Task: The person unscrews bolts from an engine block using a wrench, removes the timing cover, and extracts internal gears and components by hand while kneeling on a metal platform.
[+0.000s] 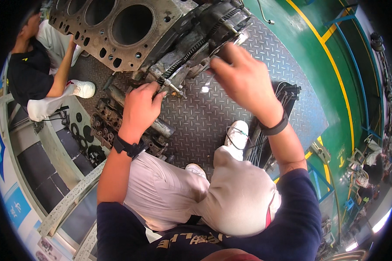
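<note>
Head view: a large metal engine block (106,38) fills the upper left above a tread-plate floor (196,113), a dark ribbed strip (186,58) slanting along its end. The left hand (139,108) bends its fingers at the strip's lower end, the right hand (245,81) curls, blurred, near its middle; whether either grips anything cannot be told. Another person (32,71) is at far left.

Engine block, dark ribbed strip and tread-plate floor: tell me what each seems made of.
Engine block: probably cast iron; flat, brown-stained top face with cleanly cut round bores.
Dark ribbed strip: rubber or metal, I cannot tell; black, with regular cross ridges.
Tread-plate floor: likely steel; grey, slightly shiny, with a raised repeating pattern.
</note>
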`<move>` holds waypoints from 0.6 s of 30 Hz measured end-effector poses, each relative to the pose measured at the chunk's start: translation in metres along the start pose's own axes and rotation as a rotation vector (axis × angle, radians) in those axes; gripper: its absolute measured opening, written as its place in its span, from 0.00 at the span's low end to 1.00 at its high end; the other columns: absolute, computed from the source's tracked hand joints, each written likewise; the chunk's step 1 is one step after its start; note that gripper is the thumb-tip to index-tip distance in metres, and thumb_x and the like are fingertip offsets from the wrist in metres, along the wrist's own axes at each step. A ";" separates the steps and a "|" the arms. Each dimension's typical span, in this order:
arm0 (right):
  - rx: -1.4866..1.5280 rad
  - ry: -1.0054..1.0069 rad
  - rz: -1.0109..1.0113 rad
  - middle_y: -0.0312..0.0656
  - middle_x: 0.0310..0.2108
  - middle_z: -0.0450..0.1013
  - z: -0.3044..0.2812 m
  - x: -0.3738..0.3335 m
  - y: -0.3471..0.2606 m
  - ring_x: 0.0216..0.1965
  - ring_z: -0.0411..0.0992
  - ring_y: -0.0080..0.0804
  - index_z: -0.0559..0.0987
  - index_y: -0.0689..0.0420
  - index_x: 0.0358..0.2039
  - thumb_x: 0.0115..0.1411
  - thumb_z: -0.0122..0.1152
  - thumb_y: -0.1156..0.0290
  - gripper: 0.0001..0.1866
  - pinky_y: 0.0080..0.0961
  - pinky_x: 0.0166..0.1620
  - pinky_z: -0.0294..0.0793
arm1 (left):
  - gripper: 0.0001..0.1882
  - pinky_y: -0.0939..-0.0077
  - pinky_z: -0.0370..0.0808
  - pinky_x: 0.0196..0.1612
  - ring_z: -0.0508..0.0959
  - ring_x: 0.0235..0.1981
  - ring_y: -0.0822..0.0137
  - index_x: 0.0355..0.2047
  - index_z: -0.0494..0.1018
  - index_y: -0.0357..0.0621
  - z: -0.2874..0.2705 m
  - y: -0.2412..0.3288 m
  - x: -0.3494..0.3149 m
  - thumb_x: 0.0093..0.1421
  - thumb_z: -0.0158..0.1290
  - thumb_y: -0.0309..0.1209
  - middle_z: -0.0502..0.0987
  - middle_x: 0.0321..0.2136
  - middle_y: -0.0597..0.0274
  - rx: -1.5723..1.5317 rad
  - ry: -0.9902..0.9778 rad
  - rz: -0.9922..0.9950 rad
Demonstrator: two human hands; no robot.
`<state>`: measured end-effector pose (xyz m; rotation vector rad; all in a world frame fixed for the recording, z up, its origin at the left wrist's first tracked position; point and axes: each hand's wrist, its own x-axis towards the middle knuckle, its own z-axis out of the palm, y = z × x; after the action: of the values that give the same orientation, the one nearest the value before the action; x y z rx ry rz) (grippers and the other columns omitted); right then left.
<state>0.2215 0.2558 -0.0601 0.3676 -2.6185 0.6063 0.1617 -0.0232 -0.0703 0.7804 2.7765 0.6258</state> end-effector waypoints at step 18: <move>1.844 0.117 0.805 0.37 0.30 0.72 0.025 0.009 0.199 0.29 0.72 0.30 0.75 0.57 0.38 0.73 0.56 0.58 0.14 0.25 0.35 0.82 | 0.11 0.55 0.72 0.32 0.77 0.29 0.43 0.31 0.72 0.37 0.004 -0.001 0.001 0.61 0.61 0.31 0.76 0.27 0.48 -0.012 -0.007 0.043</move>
<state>0.1368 0.4160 -0.1477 -0.2980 -1.1702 2.9359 0.1613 -0.0226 -0.0742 0.8407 2.7541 0.6451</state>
